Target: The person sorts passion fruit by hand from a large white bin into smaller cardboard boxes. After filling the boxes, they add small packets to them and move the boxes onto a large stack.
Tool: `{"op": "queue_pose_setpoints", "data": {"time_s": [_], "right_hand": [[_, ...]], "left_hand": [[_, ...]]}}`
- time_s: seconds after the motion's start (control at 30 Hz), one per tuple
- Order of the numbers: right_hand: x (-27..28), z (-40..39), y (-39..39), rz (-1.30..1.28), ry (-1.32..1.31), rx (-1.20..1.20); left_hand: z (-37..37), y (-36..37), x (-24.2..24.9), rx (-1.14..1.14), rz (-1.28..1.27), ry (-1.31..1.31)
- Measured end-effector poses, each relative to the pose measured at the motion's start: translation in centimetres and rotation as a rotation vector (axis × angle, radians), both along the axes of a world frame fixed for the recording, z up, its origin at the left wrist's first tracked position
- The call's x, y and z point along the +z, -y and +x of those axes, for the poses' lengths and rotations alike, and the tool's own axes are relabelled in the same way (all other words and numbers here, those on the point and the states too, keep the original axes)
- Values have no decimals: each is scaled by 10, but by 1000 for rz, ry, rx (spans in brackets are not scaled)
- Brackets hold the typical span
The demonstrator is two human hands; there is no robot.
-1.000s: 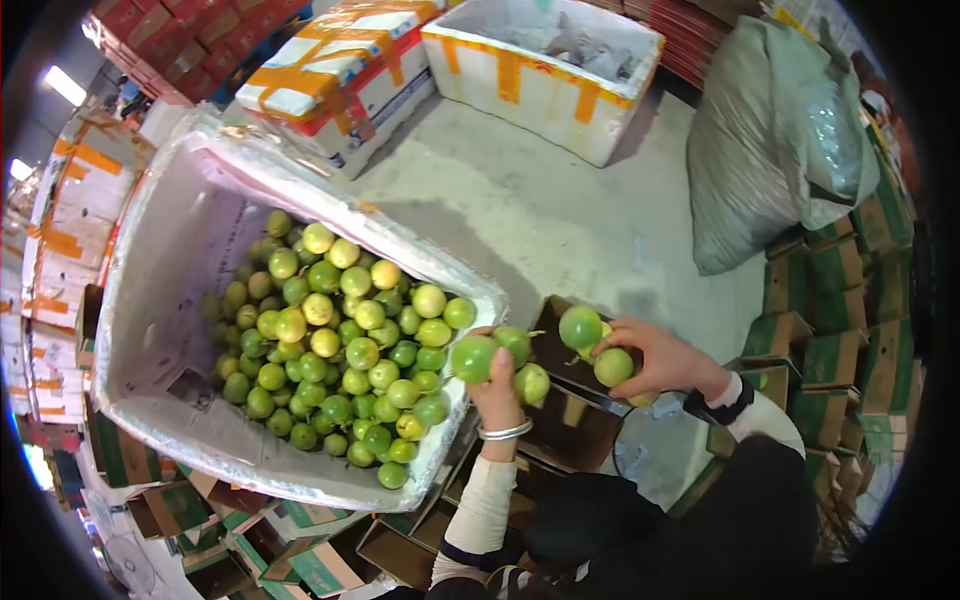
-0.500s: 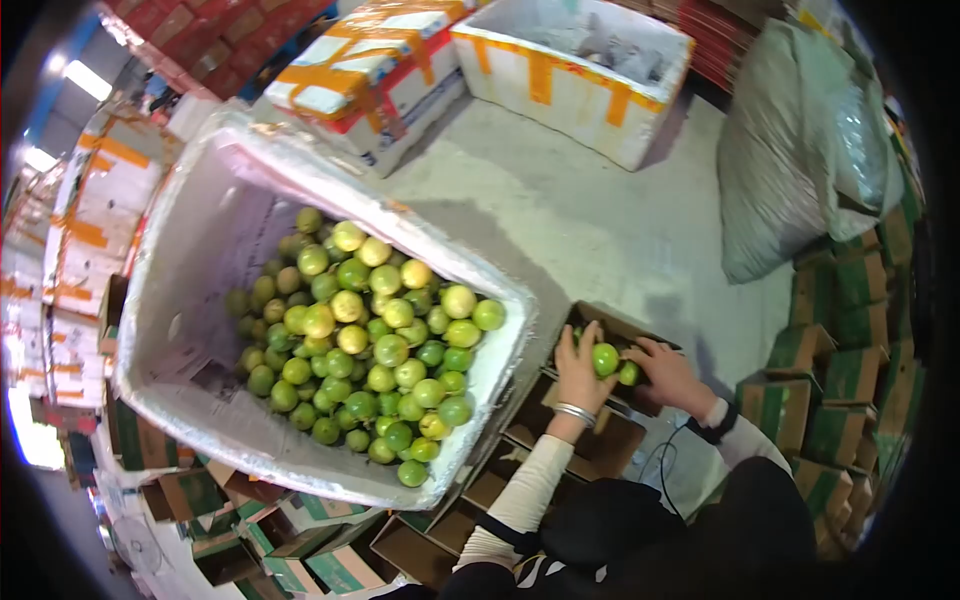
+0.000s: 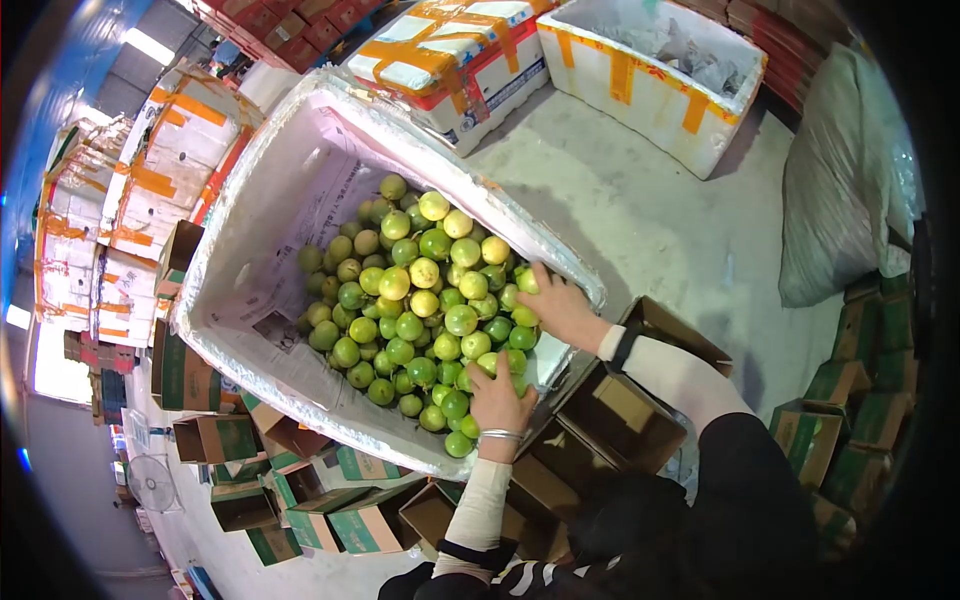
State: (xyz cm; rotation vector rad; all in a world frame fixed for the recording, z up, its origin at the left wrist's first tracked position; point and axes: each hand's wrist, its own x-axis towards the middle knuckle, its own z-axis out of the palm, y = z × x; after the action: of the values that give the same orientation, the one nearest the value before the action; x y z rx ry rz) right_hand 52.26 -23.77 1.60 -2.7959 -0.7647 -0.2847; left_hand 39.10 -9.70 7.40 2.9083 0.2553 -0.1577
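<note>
Many round green-yellow fruits, which look like passion fruits, lie heaped in a large white foam box lined with printed paper. My left hand, with a silver bracelet at its wrist, reaches over the near edge of the heap, its fingers apart and touching fruits. At the box's right corner my right hand has its fingers spread against fruits on the heap's edge. Neither hand has lifted a fruit clear. Some fingertips are hidden among the fruits. Below my hands stand open brown cartons.
An open foam box and a taped foam box stand behind on the floor. A large grey-green sack stands at right, above stacked green-brown cartons. More small cartons lie at lower left, near a fan.
Both hands have left the small carton where they held green fruits and moved left and up into the foam box. The view has shifted, so the surroundings sit further right.
</note>
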Motion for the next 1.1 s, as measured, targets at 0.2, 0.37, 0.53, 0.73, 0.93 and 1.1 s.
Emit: {"op": "queue_pose_setpoints", "data": {"time_s": [0.2,0.37,0.53,0.73,0.93,1.1], "right_hand": [[61,-32,53,676,-390,94],[101,-98,160,1166,-884,-175],[97,-153,228,970,-1038,-531],[92,-121,154,509,-645,-223],[80,3,-51,200,-251,324],[57,13,-72,174,-192,334]], "left_hand": [[-1,-3,-3,122,-282,380],[2,64,45,-220,-623,476],[30,149,-10,-617,-788,40],[11,80,-4,-324,-432,329],[-17,-37,-30,192,165,20],[-30,-44,-24,176,98,51]]}}
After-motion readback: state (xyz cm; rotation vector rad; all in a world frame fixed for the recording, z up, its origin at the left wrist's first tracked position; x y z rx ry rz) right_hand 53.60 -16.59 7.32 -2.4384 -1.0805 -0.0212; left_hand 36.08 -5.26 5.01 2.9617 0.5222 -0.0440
